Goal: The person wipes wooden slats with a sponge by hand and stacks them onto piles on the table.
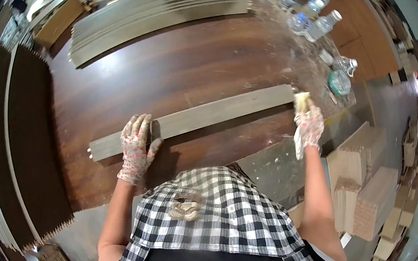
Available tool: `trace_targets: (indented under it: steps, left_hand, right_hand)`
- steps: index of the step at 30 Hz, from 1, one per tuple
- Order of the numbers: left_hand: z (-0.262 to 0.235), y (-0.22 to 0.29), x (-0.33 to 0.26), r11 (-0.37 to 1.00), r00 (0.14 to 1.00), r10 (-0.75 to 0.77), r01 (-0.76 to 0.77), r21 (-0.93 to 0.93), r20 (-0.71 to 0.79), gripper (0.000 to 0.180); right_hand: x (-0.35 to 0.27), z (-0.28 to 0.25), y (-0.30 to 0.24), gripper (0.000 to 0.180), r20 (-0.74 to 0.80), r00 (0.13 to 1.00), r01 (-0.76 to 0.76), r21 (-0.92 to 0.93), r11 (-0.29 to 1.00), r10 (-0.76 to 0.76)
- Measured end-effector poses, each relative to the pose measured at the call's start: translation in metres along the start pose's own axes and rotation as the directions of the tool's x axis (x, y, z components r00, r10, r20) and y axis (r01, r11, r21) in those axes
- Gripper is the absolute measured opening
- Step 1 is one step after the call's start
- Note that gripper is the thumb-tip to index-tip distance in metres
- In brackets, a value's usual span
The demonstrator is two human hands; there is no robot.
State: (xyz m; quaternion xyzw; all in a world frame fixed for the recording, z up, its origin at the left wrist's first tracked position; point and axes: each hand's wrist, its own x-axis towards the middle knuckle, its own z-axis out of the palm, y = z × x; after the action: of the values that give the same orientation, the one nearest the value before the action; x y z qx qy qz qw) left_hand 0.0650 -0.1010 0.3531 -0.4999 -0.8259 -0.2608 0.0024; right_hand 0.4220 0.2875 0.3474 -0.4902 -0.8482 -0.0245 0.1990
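Grey-brown wood, one long plank (195, 117), lies slantwise across the dark bench (186, 63), its near end toward the person and its far end up at the right. The left hand (136, 148), in a flowered glove, presses flat on the plank near its near end, fingers spread, pinning rather than clasping. The right hand (310, 126), gloved alike, is clenched round a pale block (302, 101) at the plank's far end; it looks like a sanding block or sponge, though the view is too small there to be sure.

A stack of like planks (156, 11) lies at the far side of the bench. Plastic bottles (315, 17) stand at the far right corner. Dark sheets (30, 148) with toothed edges lie at the left. Piles of small wood pieces (366, 190) sit on the floor at the right.

The likeliest risk is that the plank slides or swings, since only one flat palm holds it, well apart from the working hand. A hard stroke at the far end could pivot it. The block could also slip off the plank's end.
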Motion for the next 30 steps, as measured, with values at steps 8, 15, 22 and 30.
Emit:
trace_targets:
  steps: [8,15,22,30]
  left_hand:
    - [-0.031,-0.012,0.009,0.937,0.994,0.095,-0.109,0.333,0.058,0.071]
    - [-0.021,-0.016,-0.017,0.934,0.971,0.237,-0.234,0.271,0.019,0.042]
    - [-0.011,-0.027,-0.045,0.981,0.977,0.192,-0.187,0.06,-0.09,0.032]
    - [0.027,0.003,-0.077,0.999,0.997,-0.024,0.026,-0.022,0.075,0.042]
  right_hand:
    - [-0.002,-0.022,-0.021,0.037,-0.084,0.914,-0.296,0.532,0.793,0.397]
    - [-0.012,-0.029,-0.055,0.039,-0.013,0.922,-0.192,0.851,0.489,0.386]
    - [-0.019,-0.05,-0.241,0.037,0.13,0.868,0.298,0.637,0.711,-0.48]
    - [-0.041,-0.054,-0.461,0.038,0.2,0.359,0.469,0.806,0.361,-0.912]
